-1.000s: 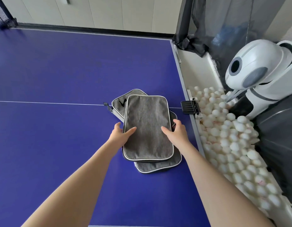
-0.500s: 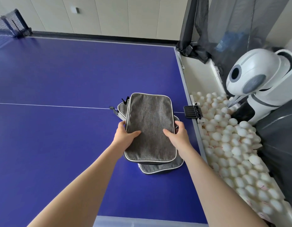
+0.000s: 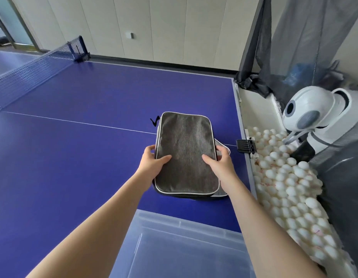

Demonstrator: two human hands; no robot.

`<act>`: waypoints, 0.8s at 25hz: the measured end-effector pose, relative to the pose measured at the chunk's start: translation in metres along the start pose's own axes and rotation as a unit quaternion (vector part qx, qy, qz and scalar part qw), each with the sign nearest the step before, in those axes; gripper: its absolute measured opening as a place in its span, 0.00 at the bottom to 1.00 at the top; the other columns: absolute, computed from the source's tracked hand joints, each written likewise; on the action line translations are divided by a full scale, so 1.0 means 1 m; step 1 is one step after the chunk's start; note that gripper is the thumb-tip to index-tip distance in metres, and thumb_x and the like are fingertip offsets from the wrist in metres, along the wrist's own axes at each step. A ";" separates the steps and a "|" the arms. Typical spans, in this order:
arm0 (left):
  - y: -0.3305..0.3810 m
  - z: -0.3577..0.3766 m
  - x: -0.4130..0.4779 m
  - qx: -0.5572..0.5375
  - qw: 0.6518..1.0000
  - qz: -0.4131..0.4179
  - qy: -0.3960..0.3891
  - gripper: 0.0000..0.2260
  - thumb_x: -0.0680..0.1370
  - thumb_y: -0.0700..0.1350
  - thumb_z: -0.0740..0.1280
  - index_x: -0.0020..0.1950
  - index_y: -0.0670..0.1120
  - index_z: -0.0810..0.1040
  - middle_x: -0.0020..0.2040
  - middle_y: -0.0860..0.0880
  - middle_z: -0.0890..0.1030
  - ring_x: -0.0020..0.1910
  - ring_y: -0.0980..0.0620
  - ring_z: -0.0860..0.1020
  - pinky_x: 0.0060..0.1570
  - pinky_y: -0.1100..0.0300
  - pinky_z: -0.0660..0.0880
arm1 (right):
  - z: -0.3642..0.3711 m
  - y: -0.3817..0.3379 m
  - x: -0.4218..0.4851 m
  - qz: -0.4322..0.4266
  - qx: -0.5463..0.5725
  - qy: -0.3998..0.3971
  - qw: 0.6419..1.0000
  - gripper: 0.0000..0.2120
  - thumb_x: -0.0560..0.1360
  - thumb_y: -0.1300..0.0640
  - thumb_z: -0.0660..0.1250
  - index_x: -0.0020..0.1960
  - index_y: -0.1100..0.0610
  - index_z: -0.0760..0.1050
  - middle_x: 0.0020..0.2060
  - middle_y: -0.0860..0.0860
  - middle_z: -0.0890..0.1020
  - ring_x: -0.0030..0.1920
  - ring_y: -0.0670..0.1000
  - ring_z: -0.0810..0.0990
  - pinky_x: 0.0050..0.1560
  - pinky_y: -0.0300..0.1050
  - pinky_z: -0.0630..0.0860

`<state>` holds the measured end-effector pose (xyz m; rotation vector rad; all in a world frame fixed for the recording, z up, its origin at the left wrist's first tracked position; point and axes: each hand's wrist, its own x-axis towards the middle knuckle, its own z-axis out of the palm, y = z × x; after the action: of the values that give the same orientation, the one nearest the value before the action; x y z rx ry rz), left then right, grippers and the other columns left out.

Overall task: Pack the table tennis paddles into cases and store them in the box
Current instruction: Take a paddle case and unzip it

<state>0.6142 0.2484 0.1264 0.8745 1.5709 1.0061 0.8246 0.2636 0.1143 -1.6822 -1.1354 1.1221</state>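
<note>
1. Because the person takes the stack of cases (image 3: 186, 153) from both long sides at once, the grey cases stay one above the other and cannot slide apart.
2. The left hand (image 3: 152, 163) lays its thumb on the top cover and curls its fingers (image 3: 149, 150) round the left edge. The right hand (image 3: 218, 161) does the same on the right edge, so both hands grip the stack.
3. The stack is at the near right part of the blue tabletop (image 3: 73, 157). I cannot tell whether it rests there or is already a little lifted.
4. One lower case (image 3: 222, 192) sticks out at the near right corner, so the pile is not quite even.
5. The clear box (image 3: 184, 247) stands open just below the near edge of the tabletop. I think it was put there so the stack needs only a short way toward the body and down.
6. No paddle is visible, so I suppose they are already inside the cases.
</note>
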 end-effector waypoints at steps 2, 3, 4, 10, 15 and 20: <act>0.001 -0.025 -0.020 -0.023 1.000 0.003 0.018 0.28 0.74 0.44 0.73 0.70 0.49 0.65 0.52 0.49 0.77 0.45 0.53 0.80 0.36 0.61 0.76 | 0.014 -0.013 -0.019 -0.012 0.005 -0.021 1.000 0.27 0.72 0.53 0.72 0.68 0.50 0.65 0.53 0.45 0.72 0.46 0.42 0.75 0.47 0.42 0.75; 0.002 -0.039 -0.030 -0.035 0.999 0.004 0.026 0.27 0.74 0.44 0.73 0.70 0.48 0.65 0.54 0.47 0.78 0.46 0.51 0.80 0.37 0.59 0.77 | 0.022 -0.020 -0.029 -0.019 0.006 -0.030 0.999 0.27 0.72 0.52 0.72 0.68 0.50 0.66 0.54 0.45 0.72 0.47 0.43 0.75 0.48 0.43 0.75; 0.004 -0.051 -0.039 -0.047 0.998 0.006 0.034 0.27 0.74 0.43 0.73 0.70 0.48 0.66 0.55 0.45 0.78 0.48 0.49 0.80 0.40 0.57 0.78 | 0.030 -0.026 -0.038 -0.027 0.009 -0.037 0.999 0.27 0.72 0.52 0.72 0.68 0.50 0.66 0.55 0.47 0.73 0.48 0.44 0.76 0.49 0.45 0.76; -0.003 -0.147 -0.095 -0.132 0.989 0.024 0.066 0.23 0.75 0.42 0.72 0.67 0.48 0.70 0.51 0.46 0.81 0.43 0.50 0.82 0.33 0.58 0.79 | 0.094 -0.049 -0.106 -0.058 0.011 -0.082 0.995 0.28 0.71 0.51 0.73 0.67 0.49 0.66 0.63 0.50 0.74 0.58 0.52 0.77 0.59 0.50 0.77; -0.041 -0.237 -0.141 -0.165 0.983 0.026 0.081 0.22 0.75 0.40 0.72 0.66 0.48 0.71 0.51 0.45 0.82 0.45 0.47 0.83 0.40 0.54 0.80 | 0.161 -0.052 -0.176 -0.080 -0.035 -0.113 0.990 0.27 0.71 0.49 0.72 0.67 0.48 0.66 0.63 0.50 0.72 0.59 0.50 0.73 0.59 0.48 0.74; -0.097 -0.363 -0.189 -0.162 0.984 0.005 0.077 0.22 0.73 0.36 0.72 0.64 0.48 0.70 0.55 0.42 0.79 0.50 0.43 0.81 0.48 0.49 0.79 | 0.260 -0.048 -0.272 -0.078 -0.064 -0.146 0.984 0.28 0.72 0.50 0.71 0.68 0.46 0.63 0.63 0.50 0.71 0.62 0.51 0.71 0.61 0.52 0.74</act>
<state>0.2941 -0.0227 0.1502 0.5904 1.4735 1.3189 0.5114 0.0531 0.1471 -1.5250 -1.5263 1.2446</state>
